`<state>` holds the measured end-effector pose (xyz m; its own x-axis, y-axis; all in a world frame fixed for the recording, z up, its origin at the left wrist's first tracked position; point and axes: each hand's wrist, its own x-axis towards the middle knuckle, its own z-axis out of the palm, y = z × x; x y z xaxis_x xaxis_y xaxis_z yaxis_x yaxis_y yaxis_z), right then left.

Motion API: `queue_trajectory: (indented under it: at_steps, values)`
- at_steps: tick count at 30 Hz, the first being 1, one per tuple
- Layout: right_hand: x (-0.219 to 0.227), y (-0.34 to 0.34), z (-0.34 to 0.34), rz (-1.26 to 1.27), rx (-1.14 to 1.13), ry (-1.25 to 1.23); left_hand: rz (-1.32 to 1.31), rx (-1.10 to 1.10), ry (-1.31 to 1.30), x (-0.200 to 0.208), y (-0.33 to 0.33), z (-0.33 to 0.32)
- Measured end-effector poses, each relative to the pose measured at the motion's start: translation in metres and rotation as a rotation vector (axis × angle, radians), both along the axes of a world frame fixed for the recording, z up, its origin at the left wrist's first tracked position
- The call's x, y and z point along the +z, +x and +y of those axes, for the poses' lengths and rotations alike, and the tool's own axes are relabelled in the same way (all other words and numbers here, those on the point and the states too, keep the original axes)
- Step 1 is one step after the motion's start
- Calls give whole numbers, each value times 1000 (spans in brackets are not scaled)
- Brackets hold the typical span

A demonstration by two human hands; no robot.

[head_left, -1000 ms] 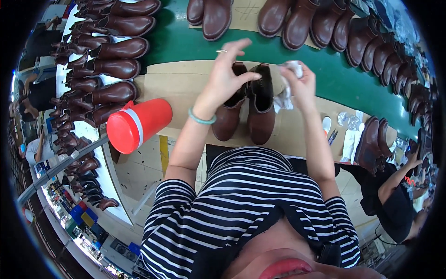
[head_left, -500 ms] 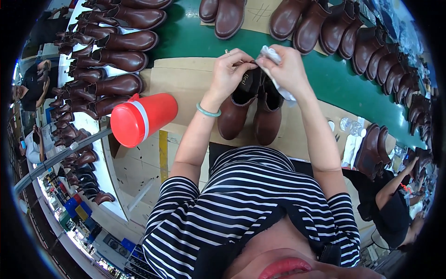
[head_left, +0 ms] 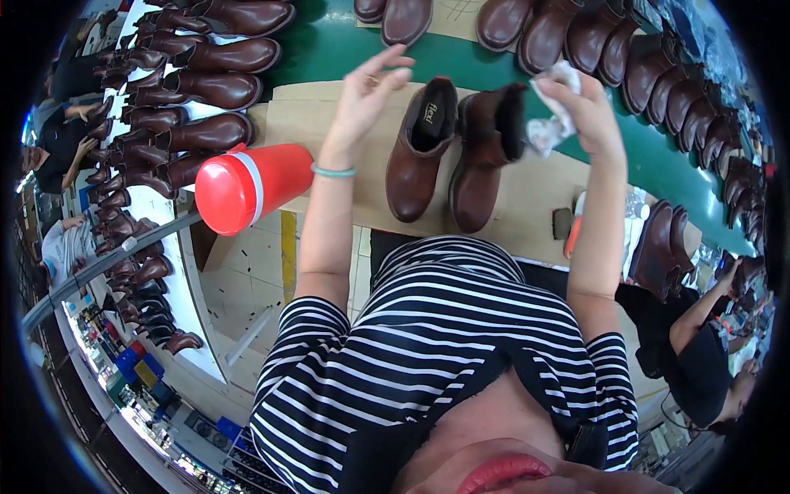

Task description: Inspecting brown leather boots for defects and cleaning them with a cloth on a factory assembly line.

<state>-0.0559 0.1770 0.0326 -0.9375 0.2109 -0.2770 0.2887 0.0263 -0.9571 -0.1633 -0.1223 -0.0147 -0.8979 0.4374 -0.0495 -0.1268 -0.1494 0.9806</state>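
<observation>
A person in a striped top works at a green table [head_left: 313, 62], where two brown boots stand on cardboard [head_left: 317, 107], toes toward the person. The left boot [head_left: 409, 185] shows its open top; the right boot [head_left: 475, 198] has its shaft leaning rightward, just beside a white cloth [head_left: 545, 136]. The right hand [head_left: 591, 111] pinches this cloth between thumb and fingers, one end drooping, perhaps to leave a soft part loose; whether it touches the shaft, I cannot tell. The left hand [head_left: 370, 95] is raised beyond the left boot, holding nothing, its fingers loosely bent and thumb apart. The cardboard seems laid to shield leather and tabletop from each other. Its near edge runs just beyond the person's waist, a narrow strip of it lying before the toes. Leftward, a wider stretch separates the boots from a red jug [head_left: 284, 177]. Beyond, finished-looking boots [head_left: 547, 37] line the far side, bounding the reach forward; bottles [head_left: 636, 204] stand close by the right forearm.
</observation>
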Motion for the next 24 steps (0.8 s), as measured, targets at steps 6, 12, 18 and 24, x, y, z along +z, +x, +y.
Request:
queue_trajectory:
  at_steps: [6, 12, 18, 24]
  values:
    - [-24, 56, 33, -71, -38, -375, 66, -107, -66, 65, 34, 6]
    - [-56, 89, 13, -36, -86, -439, -204, -211, -215, 56, 66, 84]
    - [-69, 148, 9, -23, -92, -471, -4, -152, -663, 19, 30, 123]
    - [-92, 198, 13, -64, -182, -574, 6, -35, -614, 21, 51, 126]
